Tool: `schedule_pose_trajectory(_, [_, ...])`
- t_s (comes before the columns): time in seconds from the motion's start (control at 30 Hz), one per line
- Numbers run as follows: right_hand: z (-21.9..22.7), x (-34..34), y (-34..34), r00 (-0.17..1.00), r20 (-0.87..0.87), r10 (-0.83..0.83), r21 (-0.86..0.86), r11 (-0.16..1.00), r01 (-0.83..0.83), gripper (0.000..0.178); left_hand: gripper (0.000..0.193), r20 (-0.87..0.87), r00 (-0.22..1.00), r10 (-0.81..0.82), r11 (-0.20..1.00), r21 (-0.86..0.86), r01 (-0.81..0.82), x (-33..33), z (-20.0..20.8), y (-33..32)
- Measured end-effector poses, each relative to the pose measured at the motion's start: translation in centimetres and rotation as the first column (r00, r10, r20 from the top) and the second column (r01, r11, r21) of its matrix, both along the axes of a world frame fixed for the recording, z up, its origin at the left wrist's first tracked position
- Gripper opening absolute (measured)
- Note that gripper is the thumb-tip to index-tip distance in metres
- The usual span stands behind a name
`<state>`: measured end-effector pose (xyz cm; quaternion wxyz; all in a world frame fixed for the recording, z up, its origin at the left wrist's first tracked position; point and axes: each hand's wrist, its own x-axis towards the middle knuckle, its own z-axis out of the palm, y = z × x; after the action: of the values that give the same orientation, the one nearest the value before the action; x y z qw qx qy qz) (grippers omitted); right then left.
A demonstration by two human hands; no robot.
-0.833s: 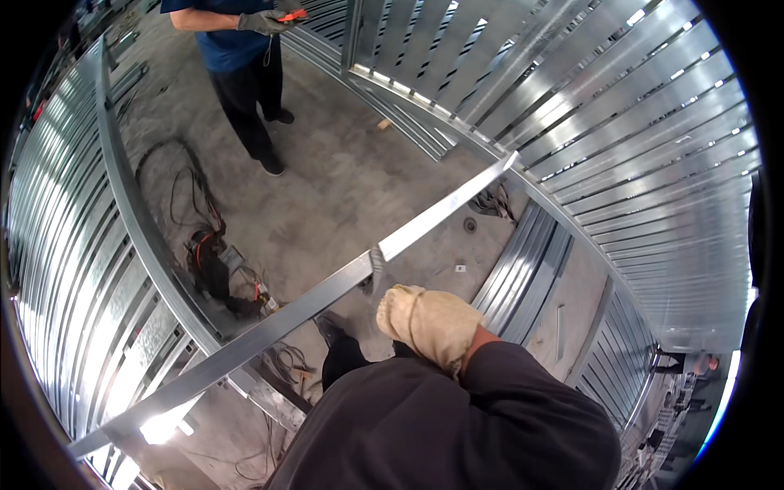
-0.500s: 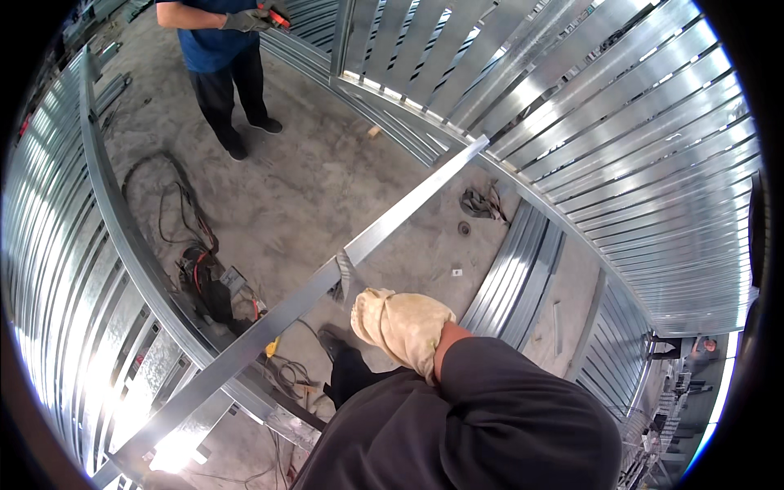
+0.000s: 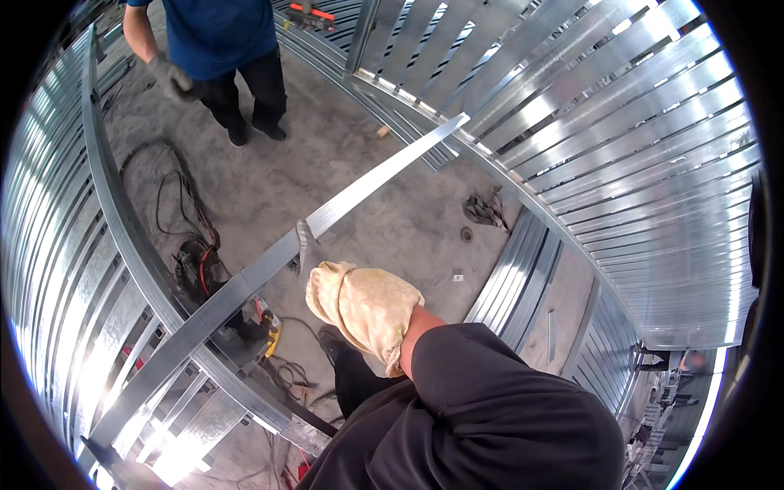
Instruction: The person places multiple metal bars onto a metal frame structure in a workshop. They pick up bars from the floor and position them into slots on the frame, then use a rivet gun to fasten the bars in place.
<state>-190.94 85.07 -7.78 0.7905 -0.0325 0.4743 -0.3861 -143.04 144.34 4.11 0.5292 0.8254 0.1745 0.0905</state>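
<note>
A long silver metal channel (image 3: 371, 175) slants from the lower left to the upper middle, across the bent rail of a slatted frame. My right hand (image 3: 363, 306), in a tan work glove, is closed just below the middle of it. Between the glove and the channel rises a curved grey piece (image 3: 308, 247) that reaches the channel's edge. What kind of thing it is, I cannot make out; my fingertips are hidden by the glove's back. My left hand does not show. A blurred grey shape (image 3: 135, 474) lies over the channel's lower end.
A co-worker in a blue shirt (image 3: 220, 37) stands at the far left, gloved, with a red-edged tool (image 3: 312, 15). Slatted metal frames (image 3: 637, 163) curve along both sides. Cables (image 3: 184, 204) lie by a dark machine (image 3: 196, 265). Stacked channels (image 3: 514, 278) and a dark bundle (image 3: 486, 211) are right.
My right hand and the channel have shifted left and up in the picture. The co-worker has come closer and spread both hands apart; one hangs low, the other keeps the red-edged tool.
</note>
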Motion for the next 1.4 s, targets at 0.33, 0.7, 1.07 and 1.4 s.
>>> schedule_pose_trajectory(0.33, [0.4,1.3,-1.7,0.996,-0.071,-0.046,0.019,0.999,0.047,0.047,0.084,0.003,1.000,-0.013,0.979,0.204,0.012,2.0,-1.1,-1.0])
schedule_pose_trajectory(0.7, [0.7,0.6,-5.6,0.967,-0.252,0.038,-0.065,0.996,-0.057,0.050,0.095,0.045,0.999,-0.004,0.878,0.478,-0.018,2.0,-0.2,1.5])
schedule_pose_trajectory(1.07, [4.3,0.5,-3.4,0.949,0.305,0.082,0.031,0.995,-0.096,0.049,0.068,0.097,0.940,-0.328,0.434,0.899,0.059,-8.5,7.3,-15.4])
schedule_pose_trajectory(1.4, [8.5,9.5,-0.6,0.748,0.411,0.522,-0.072,0.836,-0.544,0.034,0.060,0.120,0.608,-0.785,0.472,0.752,0.461,-18.8,4.7,-23.4])
